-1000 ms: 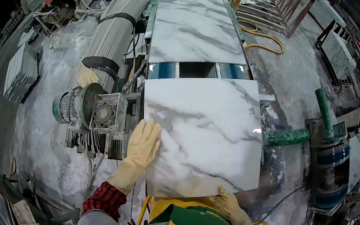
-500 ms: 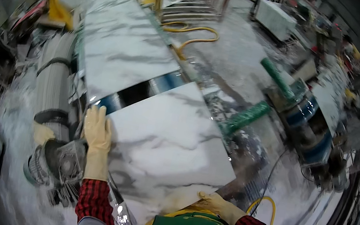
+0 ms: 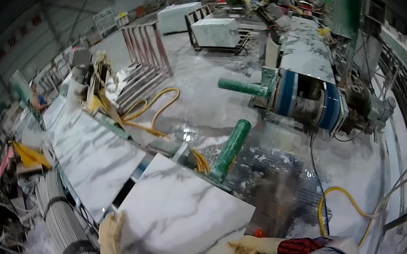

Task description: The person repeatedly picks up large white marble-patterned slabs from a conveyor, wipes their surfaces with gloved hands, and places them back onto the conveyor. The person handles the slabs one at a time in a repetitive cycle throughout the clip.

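Note:
A white marble slab (image 3: 182, 216) with grey veins lies in front of me on a conveyor line. My left hand (image 3: 111, 238), in a cream rubber glove, grips its left edge, the fingertips at the rim. At the near right corner my right hand (image 3: 253, 244), gloved the same way, holds the slab's edge; part of its fingers is hidden. Beyond a narrow dark gap, where a blue belt (image 3: 140, 169) shows, another veined slab (image 3: 95, 154) lies on the line.
A green post (image 3: 231, 151) sticks out beside the slab. Yellow hoses (image 3: 344, 192) and a black cable cross the wet floor. Across the aisle stands another conveyor (image 3: 304, 98) carrying slabs. A grey ribbed duct (image 3: 59, 218) runs at left. Farther off are stone blocks (image 3: 215, 31), a rack (image 3: 146, 51) and people.
My view has swung right, bringing the other conveyor toward the middle. Both hands stay at the slab's edges; the left fingers, earlier stretched along the edge, now curl at it.

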A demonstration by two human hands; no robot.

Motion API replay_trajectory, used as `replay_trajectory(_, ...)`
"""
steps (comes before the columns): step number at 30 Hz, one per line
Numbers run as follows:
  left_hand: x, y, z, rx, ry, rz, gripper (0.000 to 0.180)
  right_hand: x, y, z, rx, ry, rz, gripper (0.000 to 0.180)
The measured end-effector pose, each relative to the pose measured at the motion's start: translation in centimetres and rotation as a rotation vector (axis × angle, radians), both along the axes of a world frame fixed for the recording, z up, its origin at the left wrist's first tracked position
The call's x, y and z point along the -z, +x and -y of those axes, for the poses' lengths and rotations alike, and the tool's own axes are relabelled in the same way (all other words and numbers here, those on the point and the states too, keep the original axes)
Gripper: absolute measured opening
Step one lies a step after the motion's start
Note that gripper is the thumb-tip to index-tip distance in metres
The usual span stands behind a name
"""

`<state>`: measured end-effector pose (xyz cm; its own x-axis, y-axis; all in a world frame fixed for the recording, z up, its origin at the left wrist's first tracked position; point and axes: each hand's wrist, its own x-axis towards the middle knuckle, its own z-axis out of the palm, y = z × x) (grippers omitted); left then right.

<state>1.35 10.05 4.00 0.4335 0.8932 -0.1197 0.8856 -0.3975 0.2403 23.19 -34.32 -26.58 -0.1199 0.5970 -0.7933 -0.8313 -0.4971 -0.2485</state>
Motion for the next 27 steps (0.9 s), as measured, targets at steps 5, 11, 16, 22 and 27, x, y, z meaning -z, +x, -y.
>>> replay_trajectory(5, -7.9, 0.6, 6.1, 0.008, 0.160, 0.368, 0.057, 5.8, 3.6, 3.2, -0.282, 0.390, 0.377, 0.059)
replay_trajectory(11, -10.8, 6.8, 11.7, -0.113, 0.194, 0.668, 0.044, -14.5, 12.7, 4.9, 0.187, 0.240, 0.541, 0.051)
replay_trajectory(16, -4.2, 17.2, 13.7, -0.085, 0.024, 1.008, 0.043, -20.9, 28.2, 8.3, 0.493, 0.293, 0.873, 0.032)
replay_trajectory(22, 2.5, 34.4, 21.1, -0.074, -0.476, 1.112, 0.036, -28.4, 43.5, 15.9, 0.694, 0.427, 1.202, 0.038)
replay_trajectory(27, 5.7, 45.9, 28.0, -0.147, -0.753, 1.067, 0.049, -30.9, 50.5, 22.5, 0.509, 0.152, 1.465, 0.076)
